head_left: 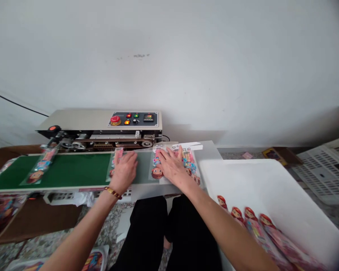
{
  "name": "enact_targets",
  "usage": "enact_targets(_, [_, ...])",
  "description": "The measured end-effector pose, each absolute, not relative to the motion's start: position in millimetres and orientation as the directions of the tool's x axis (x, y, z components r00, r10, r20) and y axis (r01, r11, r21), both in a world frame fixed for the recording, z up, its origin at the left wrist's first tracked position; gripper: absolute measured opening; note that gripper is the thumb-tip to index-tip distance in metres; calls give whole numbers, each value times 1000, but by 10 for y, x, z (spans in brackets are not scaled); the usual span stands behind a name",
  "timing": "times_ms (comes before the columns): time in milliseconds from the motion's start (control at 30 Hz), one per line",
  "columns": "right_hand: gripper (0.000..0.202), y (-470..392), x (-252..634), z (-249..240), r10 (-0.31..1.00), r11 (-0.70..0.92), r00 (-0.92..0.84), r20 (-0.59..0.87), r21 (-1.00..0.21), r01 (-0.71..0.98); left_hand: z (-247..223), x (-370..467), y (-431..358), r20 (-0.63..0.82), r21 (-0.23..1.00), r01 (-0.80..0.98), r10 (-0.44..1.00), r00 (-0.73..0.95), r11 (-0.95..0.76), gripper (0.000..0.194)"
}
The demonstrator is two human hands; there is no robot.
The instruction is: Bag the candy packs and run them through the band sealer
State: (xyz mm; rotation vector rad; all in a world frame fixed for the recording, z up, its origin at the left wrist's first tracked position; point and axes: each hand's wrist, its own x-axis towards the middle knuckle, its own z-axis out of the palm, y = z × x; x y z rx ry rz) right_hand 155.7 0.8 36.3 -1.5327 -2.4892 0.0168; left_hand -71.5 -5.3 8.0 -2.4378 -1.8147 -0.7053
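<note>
My left hand (124, 171) lies over a clear printed packet (112, 165) on the green belt (79, 171), its fingers bent and resting on the packet's right side. Spread fingers of my right hand (173, 165) touch another packet with a doll face (157, 172) on the plate right of the belt. Several overlapping packets (192, 165) lie just beyond that hand's right side, partly covered by it. Farther left on the belt, one more packet (39, 169) lies slanted, its upper end by the sealing machine (101, 122).
A white tray (243, 173) at the right holds several doll-printed packets (267, 222). Cardboard boxes (42, 218) stand below the belt at the left. A white crate (327, 169) is at the far right. A plain wall (186, 75) rises behind the machine.
</note>
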Motion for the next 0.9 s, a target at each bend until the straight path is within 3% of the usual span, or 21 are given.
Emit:
enact_targets(100, [38, -25, 1627, 449, 907, 413, -390, 158, -154, 898, 84, -273, -46, 335, 314, 822, 865, 372, -475, 40])
enact_targets(233, [40, -99, 2005, 533, 937, 337, -322, 138, -108, 935, 31, 68, -27, 254, 305, 813, 865, 432, -496, 54])
enact_targets(400, [44, -139, 2255, 440, 924, 378, -372, 92, -59, 924, -24, -241, 8, 231, 296, 838, 885, 403, -459, 52])
enact_targets(600, [40, -42, 1844, 351, 911, 412, -405, 80, -118, 903, -40, -1097, 43, 196, 293, 863, 910, 366, -411, 50])
enact_targets(733, [38, 5, 1575, 351, 910, 408, -389, 145, -142, 902, 20, -1177, 15, 315, 245, 930, 929, 192, -275, 43])
enact_targets(900, [39, -7, 1647, 377, 912, 396, -370, 176, -150, 906, 82, -298, -17, 311, 296, 807, 850, 425, -512, 42])
